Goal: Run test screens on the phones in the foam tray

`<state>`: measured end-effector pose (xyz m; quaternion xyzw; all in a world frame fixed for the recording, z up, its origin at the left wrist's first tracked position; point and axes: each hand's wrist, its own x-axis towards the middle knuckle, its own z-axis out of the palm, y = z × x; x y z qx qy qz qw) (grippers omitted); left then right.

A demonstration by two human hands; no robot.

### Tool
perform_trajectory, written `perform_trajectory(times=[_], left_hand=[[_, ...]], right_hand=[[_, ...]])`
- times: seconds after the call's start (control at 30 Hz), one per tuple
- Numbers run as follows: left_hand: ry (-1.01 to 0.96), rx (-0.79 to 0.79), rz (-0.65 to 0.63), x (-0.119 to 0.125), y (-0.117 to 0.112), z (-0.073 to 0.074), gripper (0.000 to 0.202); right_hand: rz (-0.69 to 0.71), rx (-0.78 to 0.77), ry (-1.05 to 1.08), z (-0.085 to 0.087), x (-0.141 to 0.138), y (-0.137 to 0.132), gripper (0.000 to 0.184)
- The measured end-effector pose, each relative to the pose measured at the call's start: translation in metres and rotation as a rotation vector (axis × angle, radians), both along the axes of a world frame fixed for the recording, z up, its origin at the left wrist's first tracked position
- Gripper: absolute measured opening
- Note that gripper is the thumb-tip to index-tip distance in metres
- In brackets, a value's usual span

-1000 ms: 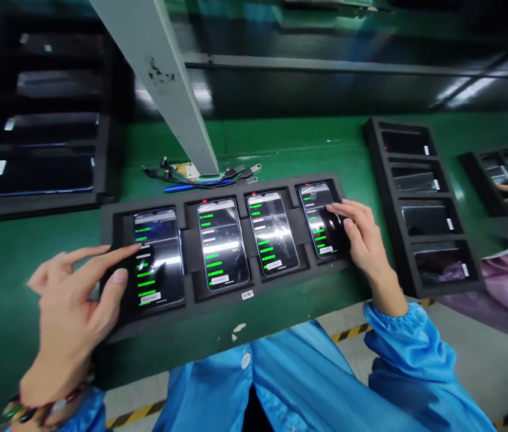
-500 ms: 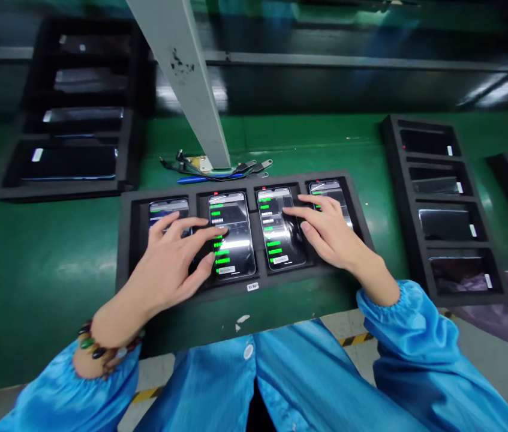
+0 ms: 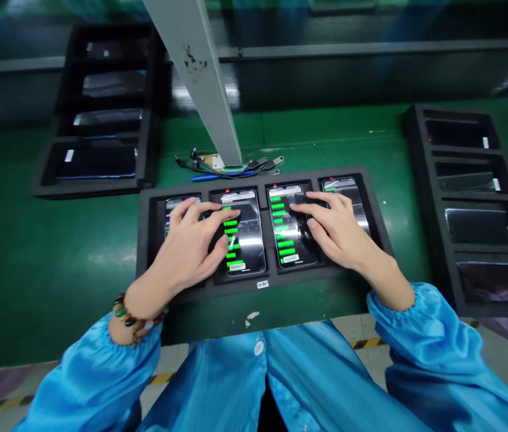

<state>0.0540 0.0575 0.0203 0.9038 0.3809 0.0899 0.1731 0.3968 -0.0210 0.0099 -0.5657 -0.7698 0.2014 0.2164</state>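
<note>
A black foam tray [image 3: 155, 201] lies on the green bench in front of me and holds several lit phones side by side. My left hand [image 3: 191, 249] lies over the leftmost phone [image 3: 177, 207], fingers spread, with its fingertips on the screen of the second phone [image 3: 242, 234]. My right hand [image 3: 339, 231] rests over the rightmost phone [image 3: 348, 195], fingers spread, its index tip touching the third phone [image 3: 287, 225]. The screens show green bars in rows. Neither hand holds anything.
A black tray [image 3: 42, 186] of dark phones sits at the back left, and another such tray [image 3: 422, 198] stands at the right. A grey slanted post [image 3: 200, 72] rises behind the middle tray, with cables and a blue pen [image 3: 218, 176] at its foot. The bench edge is near my blue sleeves.
Both hands have moved inward from the outer phones to the two middle phones. The view has shifted, and the other person's hand and pink sleeve at the right are out of sight.
</note>
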Motion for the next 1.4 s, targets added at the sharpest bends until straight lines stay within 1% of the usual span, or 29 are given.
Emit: perform_trajectory(times=[0.07, 0.13, 0.2, 0.27, 0.37, 0.47, 0.57, 0.63, 0.8, 0.9, 1.0, 1.1, 1.23, 1.3, 1.4], left_hand=[[0.0, 0.019, 0.012, 0.002, 0.002, 0.001, 0.052], [-0.012, 0.032, 0.008, 0.001, 0.001, 0.002, 0.053], [-0.029, 0.026, -0.018, 0.0, -0.002, 0.005, 0.051], [-0.047, 0.008, -0.071, 0.003, -0.006, 0.008, 0.049], [-0.065, -0.015, -0.172, 0.018, -0.009, 0.013, 0.049], [-0.064, -0.037, -0.257, 0.043, -0.007, 0.016, 0.05], [-0.035, -0.032, -0.302, 0.066, -0.002, 0.016, 0.05], [-0.019, -0.02, -0.304, 0.075, 0.001, 0.013, 0.049], [0.0, -0.011, -0.284, 0.079, 0.003, 0.01, 0.05], [0.003, -0.038, -0.274, 0.078, 0.003, 0.011, 0.051], [-0.012, -0.051, -0.269, 0.078, 0.001, 0.012, 0.052], [-0.018, -0.055, -0.276, 0.076, 0.0, 0.012, 0.052], [-0.023, -0.058, -0.274, 0.075, -0.002, 0.01, 0.052], [-0.024, -0.059, -0.269, 0.075, -0.003, 0.01, 0.052], [-0.028, -0.04, -0.255, 0.07, -0.004, 0.012, 0.052]], right_hand=[[-0.026, 0.003, -0.003, 0.0, 0.002, 0.003, 0.046], [-0.065, 0.02, 0.006, 0.003, 0.01, 0.001, 0.048], [-0.145, 0.055, 0.018, 0.007, 0.026, -0.008, 0.047], [-0.247, 0.1, 0.031, 0.01, 0.046, -0.023, 0.046], [-0.339, 0.139, 0.047, 0.007, 0.074, -0.047, 0.044], [-0.332, 0.095, 0.036, -0.002, 0.089, -0.059, 0.043], [-0.346, 0.054, 0.009, -0.011, 0.09, -0.056, 0.043], [-0.365, 0.041, -0.007, -0.015, 0.089, -0.048, 0.046], [-0.34, 0.04, -0.019, -0.02, 0.087, -0.019, 0.048], [-0.332, 0.045, -0.016, -0.018, 0.088, -0.01, 0.048], [-0.348, 0.088, -0.001, -0.013, 0.087, -0.017, 0.048], [-0.341, 0.14, 0.028, -0.009, 0.083, -0.037, 0.046], [-0.336, 0.155, 0.043, -0.011, 0.08, -0.062, 0.042], [-0.325, 0.143, 0.031, -0.013, 0.08, -0.066, 0.042], [-0.308, 0.14, -0.004, -0.012, 0.073, -0.063, 0.04]])
